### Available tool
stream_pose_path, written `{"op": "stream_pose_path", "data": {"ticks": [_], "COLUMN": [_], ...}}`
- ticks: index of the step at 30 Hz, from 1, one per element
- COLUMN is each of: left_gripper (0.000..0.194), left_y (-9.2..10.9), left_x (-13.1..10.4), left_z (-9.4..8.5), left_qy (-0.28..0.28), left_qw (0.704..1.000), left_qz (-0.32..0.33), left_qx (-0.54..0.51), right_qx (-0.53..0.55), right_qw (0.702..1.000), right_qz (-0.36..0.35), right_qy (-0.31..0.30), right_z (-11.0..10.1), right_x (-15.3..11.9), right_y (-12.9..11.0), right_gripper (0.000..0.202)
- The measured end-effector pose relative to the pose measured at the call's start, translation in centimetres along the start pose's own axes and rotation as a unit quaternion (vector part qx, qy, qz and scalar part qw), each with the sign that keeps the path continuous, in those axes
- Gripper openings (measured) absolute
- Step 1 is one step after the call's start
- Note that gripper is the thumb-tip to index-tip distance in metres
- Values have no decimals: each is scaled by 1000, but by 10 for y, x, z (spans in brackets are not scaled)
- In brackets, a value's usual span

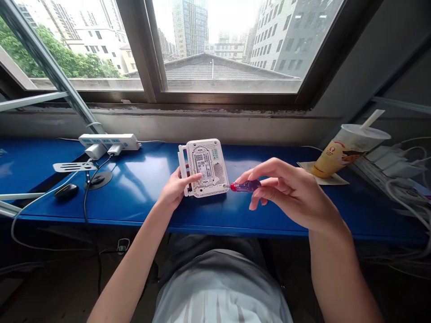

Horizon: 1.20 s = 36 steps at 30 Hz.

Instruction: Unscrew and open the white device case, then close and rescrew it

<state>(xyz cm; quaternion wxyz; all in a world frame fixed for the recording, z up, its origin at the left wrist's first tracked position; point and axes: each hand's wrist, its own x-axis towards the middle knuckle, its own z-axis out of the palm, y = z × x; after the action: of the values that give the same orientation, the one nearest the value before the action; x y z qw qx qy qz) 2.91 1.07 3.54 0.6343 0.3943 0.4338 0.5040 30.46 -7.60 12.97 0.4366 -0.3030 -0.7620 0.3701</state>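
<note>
My left hand (177,186) grips a white router (218,154) by its left side, thumb on the label and fingers behind. The router's underside, with vents and a printed label, faces me, and its antennas are folded along the left edge. My right hand (281,188) holds a screwdriver (245,186) with a purple and red handle between thumb and fingers. The screwdriver's short shaft points left, its tip at the router's lower right corner. Whether the tip sits in a screw is too small to tell.
A power strip (126,140) with plugs and a black mouse (66,191) lie on the blue desk (134,207) at the left. At the right, a drink cup (336,150) with a straw leans over a napkin (332,181), beside white adapters and cables.
</note>
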Motion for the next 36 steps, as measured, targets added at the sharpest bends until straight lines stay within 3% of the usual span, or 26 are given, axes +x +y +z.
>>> {"op": "stream_pose_path", "data": {"ticks": [5,11,15,18,24,29,32,34,36], "left_gripper": [75,75,74,73,73,74,73,72,72], "left_y": [0,-1,0,2,0,-1,0,0,0], "left_x": [0,1,0,-1,0,0,0,-1,-1], "left_z": [1,-1,0,1,0,-1,0,0,0], "left_qy": [4,1,1,3,3,2,0,-2,-2], "left_qw": [1000,1000,1000,1000,1000,1000,1000,1000,1000], "left_qz": [-3,4,-3,-7,-3,-7,-5,-1,0], "left_qx": [-7,-8,-2,-3,-5,0,-6,-11,-13], "right_qx": [-10,-30,8,6,-30,-82,-46,-8,18], "right_qw": [998,998,998,999,999,995,996,999,999], "right_qz": [-15,-51,-13,16,0,-48,-30,4,29], "right_qy": [-61,25,63,43,-21,41,65,43,1], "right_z": [-2,6,8,5,1,5,6,4,1], "right_x": [-3,4,6,3,-3,3,4,4,2], "right_y": [-1,8,5,-1,-5,1,3,3,2], "right_gripper": [19,14,28,19,15,10,22,25,16]}}
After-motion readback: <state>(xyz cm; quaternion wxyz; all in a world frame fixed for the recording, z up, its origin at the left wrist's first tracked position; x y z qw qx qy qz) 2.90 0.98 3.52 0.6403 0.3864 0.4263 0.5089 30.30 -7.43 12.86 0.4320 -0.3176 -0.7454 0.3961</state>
